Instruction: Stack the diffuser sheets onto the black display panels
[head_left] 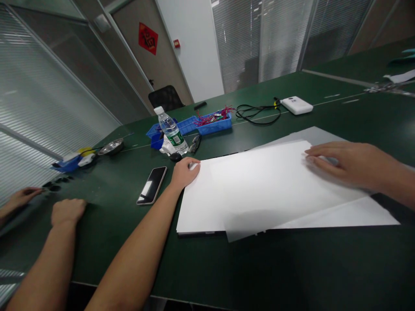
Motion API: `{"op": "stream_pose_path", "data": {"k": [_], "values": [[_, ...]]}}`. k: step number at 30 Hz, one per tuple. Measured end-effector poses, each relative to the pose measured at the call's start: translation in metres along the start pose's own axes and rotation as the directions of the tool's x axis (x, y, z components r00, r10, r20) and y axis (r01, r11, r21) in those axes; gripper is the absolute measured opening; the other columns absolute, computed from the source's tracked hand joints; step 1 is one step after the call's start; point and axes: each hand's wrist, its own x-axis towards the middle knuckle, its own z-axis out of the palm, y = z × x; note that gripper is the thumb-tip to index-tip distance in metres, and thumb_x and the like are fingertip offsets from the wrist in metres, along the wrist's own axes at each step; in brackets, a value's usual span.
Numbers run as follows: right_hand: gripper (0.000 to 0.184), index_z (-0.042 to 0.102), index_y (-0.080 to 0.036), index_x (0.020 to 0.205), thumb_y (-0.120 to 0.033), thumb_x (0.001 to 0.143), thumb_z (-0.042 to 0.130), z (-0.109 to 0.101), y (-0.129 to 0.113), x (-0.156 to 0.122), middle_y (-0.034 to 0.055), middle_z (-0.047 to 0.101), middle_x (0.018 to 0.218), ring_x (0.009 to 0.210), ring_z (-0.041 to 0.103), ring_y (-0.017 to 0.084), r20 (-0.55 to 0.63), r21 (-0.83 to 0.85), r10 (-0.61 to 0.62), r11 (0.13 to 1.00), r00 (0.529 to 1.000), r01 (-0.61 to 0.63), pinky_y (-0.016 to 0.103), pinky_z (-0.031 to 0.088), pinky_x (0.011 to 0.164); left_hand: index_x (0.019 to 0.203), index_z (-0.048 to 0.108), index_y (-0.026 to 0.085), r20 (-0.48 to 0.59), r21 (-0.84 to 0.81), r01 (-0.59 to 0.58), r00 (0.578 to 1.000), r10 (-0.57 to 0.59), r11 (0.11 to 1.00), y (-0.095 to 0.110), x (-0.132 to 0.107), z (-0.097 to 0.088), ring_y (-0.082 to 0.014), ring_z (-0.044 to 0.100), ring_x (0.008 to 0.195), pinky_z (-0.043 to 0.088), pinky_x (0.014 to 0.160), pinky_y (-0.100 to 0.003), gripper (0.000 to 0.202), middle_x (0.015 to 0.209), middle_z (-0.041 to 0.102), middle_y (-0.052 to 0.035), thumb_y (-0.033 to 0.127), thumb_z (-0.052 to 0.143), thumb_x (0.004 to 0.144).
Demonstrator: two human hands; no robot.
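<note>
The left hand (186, 172) pinches a corner of the flat, rectangular white paper sheets (249, 185), and the slightly blurred right hand (346, 164) seemingly pinches their edge opposite it.

Just left of our left hand (186, 172) we see a phone (151, 185); beyond that hand, a water bottle (171, 131) and a blue tray (215, 126) of red wires (217, 115). Beyond our right hand (353, 166) lie a white device (296, 105) and a black cable (259, 123).
</note>
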Motion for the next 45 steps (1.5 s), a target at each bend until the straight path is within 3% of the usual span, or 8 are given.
{"op": "stream_pose_path", "data": {"k": [2, 5, 14, 19, 23, 32, 40, 45], "values": [[0.068, 0.084, -0.021, 0.122, -0.067, 0.103, 0.038, 0.000, 0.007, 0.002, 0.0095, 0.079, 0.127, 0.114, 0.075, 0.035, 0.072, -0.026, 0.055, 0.998, 0.996, -0.053, 0.055, 0.062, 0.096, 0.105, 0.086, 0.021, 0.000, -0.002, 0.000, 1.000, 0.000, 1.000, 0.001, 0.000, 0.000, -0.0233, 0.072, 0.090, 0.056, 0.090, -0.035, 0.022, 0.106, 0.082, -0.0062, 0.028, 0.071, 0.090], [0.067, 0.084, -0.022, 0.126, -0.065, 0.105, 0.037, 0.001, -0.001, 0.002, 0.0093, 0.079, 0.129, 0.115, 0.075, 0.034, 0.112, -0.011, 0.025, 1.000, 0.993, -0.024, 0.053, 0.060, 0.100, 0.106, 0.086, 0.021, -0.002, -0.001, 0.000, 1.000, 0.000, 1.000, 0.001, -0.001, 0.000, -0.0234, 0.072, 0.089, 0.055, 0.089, -0.035, 0.024, 0.108, 0.082, -0.0067, 0.028, 0.070, 0.091], [0.050, 0.086, -0.028, 0.123, -0.054, 0.109, 0.045, 0.001, -0.047, -0.006, 0.0060, 0.078, 0.130, 0.115, 0.075, 0.032, 0.053, 0.003, -0.189, 0.982, 0.981, 0.189, 0.056, 0.063, 0.096, 0.110, 0.085, 0.020, 0.008, -0.010, 0.022, 1.000, -0.021, 1.000, -0.002, 0.000, 0.000, -0.0234, 0.072, 0.088, 0.054, 0.085, -0.035, 0.029, 0.106, 0.083, -0.0075, 0.037, 0.066, 0.098], [0.042, 0.085, -0.024, 0.122, -0.043, 0.109, 0.050, -0.008, -0.065, -0.005, 0.0076, 0.081, 0.118, 0.101, 0.078, 0.026, -0.055, 0.111, -0.362, 0.924, 0.931, 0.366, 0.045, 0.064, 0.089, 0.112, 0.085, 0.020, 0.011, -0.018, 0.023, 1.000, -0.023, 1.000, -0.004, 0.000, 0.000, -0.0241, 0.072, 0.091, 0.054, 0.087, -0.036, 0.032, 0.110, 0.082, -0.0076, 0.043, 0.070, 0.096], [0.038, 0.084, -0.025, 0.124, -0.039, 0.108, 0.051, -0.011, -0.061, -0.006, 0.0071, 0.081, 0.115, 0.097, 0.077, 0.023, -0.045, 0.233, -0.426, 0.875, 0.904, 0.424, 0.039, 0.063, 0.085, 0.114, 0.085, 0.022, 0.015, -0.014, 0.020, 1.000, -0.020, 1.000, -0.005, 0.001, 0.001, -0.0244, 0.072, 0.094, 0.054, 0.090, -0.036, 0.031, 0.113, 0.082, -0.0066, 0.041, 0.075, 0.091], [0.041, 0.082, -0.027, 0.128, -0.049, 0.105, 0.057, 0.004, -0.021, -0.004, 0.0072, 0.077, 0.131, 0.118, 0.074, 0.029, 0.003, 0.233, -0.242, 0.944, 0.970, 0.235, 0.049, 0.060, 0.106, 0.114, 0.086, 0.022, 0.043, -0.007, 0.048, 0.998, -0.048, 0.999, -0.004, 0.001, 0.000, -0.0220, 0.069, 0.086, 0.054, 0.084, -0.034, 0.029, 0.108, 0.082, -0.0055, 0.027, 0.071, 0.089], [0.044, 0.079, -0.028, 0.136, -0.051, 0.106, 0.056, 0.016, -0.005, 0.000, 0.0073, 0.071, 0.147, 0.140, 0.063, 0.032, -0.006, 0.279, -0.232, 0.934, 0.973, 0.224, 0.059, 0.048, 0.124, 0.115, 0.087, 0.023, 0.042, -0.008, 0.071, 0.997, -0.071, 0.997, -0.004, 0.002, 0.000, -0.0198, 0.064, 0.077, 0.050, 0.075, -0.032, 0.036, 0.101, 0.081, -0.0039, 0.017, 0.066, 0.086], [0.051, 0.075, -0.027, 0.143, -0.055, 0.104, 0.058, 0.020, 0.001, 0.001, 0.0093, 0.063, 0.156, 0.144, 0.060, 0.033, 0.069, 0.342, -0.181, 0.928, 0.981, 0.147, 0.059, 0.049, 0.123, 0.115, 0.087, 0.023, 0.043, -0.018, 0.072, 0.997, -0.071, 0.997, -0.006, 0.003, 0.001, -0.0186, 0.062, 0.073, 0.049, 0.073, -0.031, 0.041, 0.100, 0.080, -0.0032, 0.013, 0.062, 0.084]]}}
